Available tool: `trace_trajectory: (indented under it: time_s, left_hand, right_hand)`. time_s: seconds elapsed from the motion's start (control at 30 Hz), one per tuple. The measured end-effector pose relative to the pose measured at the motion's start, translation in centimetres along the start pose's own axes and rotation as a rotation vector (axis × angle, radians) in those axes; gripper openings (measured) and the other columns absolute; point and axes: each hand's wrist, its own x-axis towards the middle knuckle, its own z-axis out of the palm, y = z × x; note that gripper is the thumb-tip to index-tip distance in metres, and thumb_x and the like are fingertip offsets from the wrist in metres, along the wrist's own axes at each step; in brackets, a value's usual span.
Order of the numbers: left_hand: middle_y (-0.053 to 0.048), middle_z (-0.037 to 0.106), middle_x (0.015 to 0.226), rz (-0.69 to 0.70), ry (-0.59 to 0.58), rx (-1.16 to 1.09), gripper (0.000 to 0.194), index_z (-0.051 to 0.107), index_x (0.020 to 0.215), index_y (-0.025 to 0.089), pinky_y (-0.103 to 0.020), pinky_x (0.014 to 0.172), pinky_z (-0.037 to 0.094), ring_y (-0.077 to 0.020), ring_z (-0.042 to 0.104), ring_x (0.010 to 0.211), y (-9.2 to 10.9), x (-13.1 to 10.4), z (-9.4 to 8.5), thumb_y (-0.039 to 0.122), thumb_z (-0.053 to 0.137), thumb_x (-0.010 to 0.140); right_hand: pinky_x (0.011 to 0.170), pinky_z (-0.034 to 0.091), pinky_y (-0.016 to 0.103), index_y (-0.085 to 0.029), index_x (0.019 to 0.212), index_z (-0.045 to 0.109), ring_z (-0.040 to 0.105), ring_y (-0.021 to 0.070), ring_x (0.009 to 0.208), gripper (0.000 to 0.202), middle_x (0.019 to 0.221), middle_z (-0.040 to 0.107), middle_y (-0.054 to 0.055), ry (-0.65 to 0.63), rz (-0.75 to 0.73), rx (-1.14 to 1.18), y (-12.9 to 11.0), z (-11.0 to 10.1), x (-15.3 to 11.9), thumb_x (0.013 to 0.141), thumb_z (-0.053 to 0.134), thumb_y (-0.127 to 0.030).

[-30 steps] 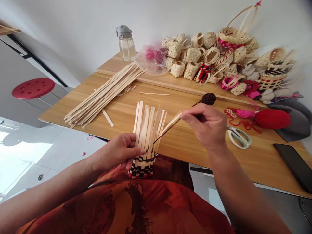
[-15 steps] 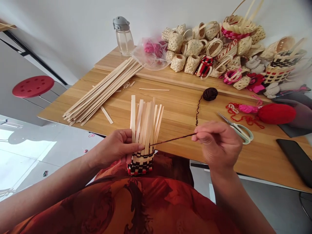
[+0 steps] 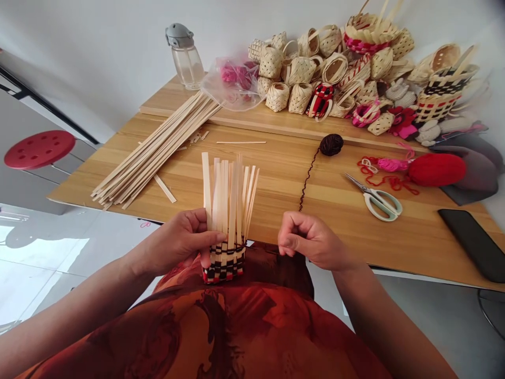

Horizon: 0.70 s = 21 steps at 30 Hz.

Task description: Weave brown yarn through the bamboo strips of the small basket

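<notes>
In the head view, my left hand [image 3: 185, 239] is closed around the left side of a small half-woven basket [image 3: 224, 263] held over my lap, its thumb across the front. Pale wooden strips [image 3: 223, 195] rise upright from the basket, and its lower part is a black, pale and red check. My right hand [image 3: 310, 241] is curled to the right of it, apart from the basket. Dark brown yarn [image 3: 305, 184] runs from a ball [image 3: 331, 145] on the table down to my right hand, where the fingers hide it.
A bundle of wooden strips [image 3: 158, 150] lies on the table's left. Scissors [image 3: 379, 200], a phone [image 3: 473, 245] and red yarn [image 3: 437, 169] are at the right. Several small woven baskets [image 3: 302, 73] are piled at the back, beside a bottle [image 3: 186, 60]. A red stool [image 3: 39, 149] stands left.
My right hand has moved left and slightly down, closer to the basket. The yarn stretched taut between hand and basket before no longer shows as a straight line. The view has shifted slightly.
</notes>
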Motion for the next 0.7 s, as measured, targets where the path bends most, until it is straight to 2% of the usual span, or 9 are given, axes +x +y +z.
trace_trajectory:
  time_s: [0.13, 0.2, 0.27, 0.33, 0.4, 0.5, 0.57, 0.7]
  left_hand:
    - [0.000, 0.069, 0.050, 0.016, 0.004, -0.014, 0.026, 0.068, 0.088, 0.015, -0.010, 0.032, 0.032, -0.0066, 0.055, 0.036, -0.1, 0.0, -0.1, 0.034, 0.082, 0.079]
    - [0.001, 0.069, 0.053, 0.022, 0.001, -0.044, 0.026, 0.069, 0.086, 0.015, -0.012, 0.034, 0.038, -0.0081, 0.058, 0.039, 0.0, 0.0, 0.2, 0.032, 0.085, 0.074]
    - [0.001, 0.070, 0.056, 0.022, 0.034, -0.061, 0.028, 0.070, 0.084, 0.015, -0.013, 0.033, 0.037, -0.0076, 0.056, 0.038, 0.2, 0.0, 0.7, 0.030, 0.088, 0.069]
    - [0.001, 0.071, 0.057, 0.027, 0.097, -0.045, 0.028, 0.070, 0.081, 0.015, -0.012, 0.031, 0.032, -0.0050, 0.050, 0.035, 0.3, 0.0, 1.1, 0.027, 0.090, 0.066]
    - [0.001, 0.071, 0.057, 0.039, 0.144, -0.010, 0.026, 0.070, 0.077, 0.015, -0.012, 0.031, 0.028, -0.0038, 0.048, 0.034, 0.4, 0.0, 1.4, 0.026, 0.090, 0.065]
    - [0.001, 0.073, 0.060, 0.065, 0.130, 0.006, 0.023, 0.072, 0.076, 0.015, -0.012, 0.033, 0.033, -0.0052, 0.052, 0.038, 0.2, 0.1, 1.4, 0.027, 0.089, 0.067]
    - [0.001, 0.073, 0.061, 0.074, 0.106, -0.014, 0.022, 0.072, 0.077, 0.016, -0.014, 0.035, 0.037, -0.0061, 0.053, 0.040, -0.1, 0.1, 1.3, 0.028, 0.088, 0.068]
    - [0.001, 0.072, 0.060, 0.072, 0.112, -0.036, 0.026, 0.070, 0.075, 0.015, -0.016, 0.041, 0.043, -0.0083, 0.057, 0.046, -0.6, 0.3, 1.0, 0.031, 0.088, 0.069]
  right_hand:
    - [0.057, 0.044, 0.024, -0.019, 0.075, 0.053, 0.054, 0.0105, 0.057, 0.033, 0.061, 0.058, -0.004, 0.117, 0.007, -0.043, -0.7, -0.1, 0.6, 0.089, 0.072, -0.043]
    - [0.057, 0.044, 0.024, -0.019, 0.077, 0.055, 0.054, 0.0106, 0.058, 0.030, 0.063, 0.057, -0.004, 0.115, 0.007, -0.087, -1.0, -0.1, 0.9, 0.090, 0.071, -0.041]
    - [0.055, 0.042, 0.023, -0.018, 0.079, 0.058, 0.052, 0.0101, 0.058, 0.027, 0.065, 0.056, -0.004, 0.087, 0.028, -0.172, -1.3, 0.0, 1.2, 0.092, 0.069, -0.040]
    - [0.055, 0.039, 0.022, -0.018, 0.080, 0.061, 0.050, 0.0096, 0.059, 0.025, 0.066, 0.057, -0.003, 0.047, 0.056, -0.267, -1.5, 0.2, 1.4, 0.092, 0.068, -0.039]
    - [0.055, 0.038, 0.022, -0.017, 0.085, 0.066, 0.049, 0.0092, 0.059, 0.023, 0.067, 0.058, -0.003, -0.007, 0.100, -0.350, -1.7, 0.3, 1.5, 0.088, 0.072, -0.040]
    - [0.055, 0.036, 0.023, -0.019, 0.094, 0.073, 0.047, 0.0088, 0.057, 0.025, 0.063, 0.056, -0.005, -0.092, 0.191, -0.492, -2.0, 0.1, 1.3, 0.081, 0.079, -0.039]
    - [0.057, 0.037, 0.024, -0.020, 0.092, 0.075, 0.048, 0.0096, 0.059, 0.018, 0.064, 0.056, -0.005, -0.139, 0.215, -0.628, -2.5, -0.2, 1.1, 0.082, 0.077, -0.034]
    - [0.064, 0.041, 0.026, -0.018, 0.083, 0.073, 0.055, 0.0131, 0.071, 0.006, 0.079, 0.065, 0.001, -0.162, 0.129, -0.810, -4.5, -1.4, 0.6, 0.085, 0.069, -0.023]
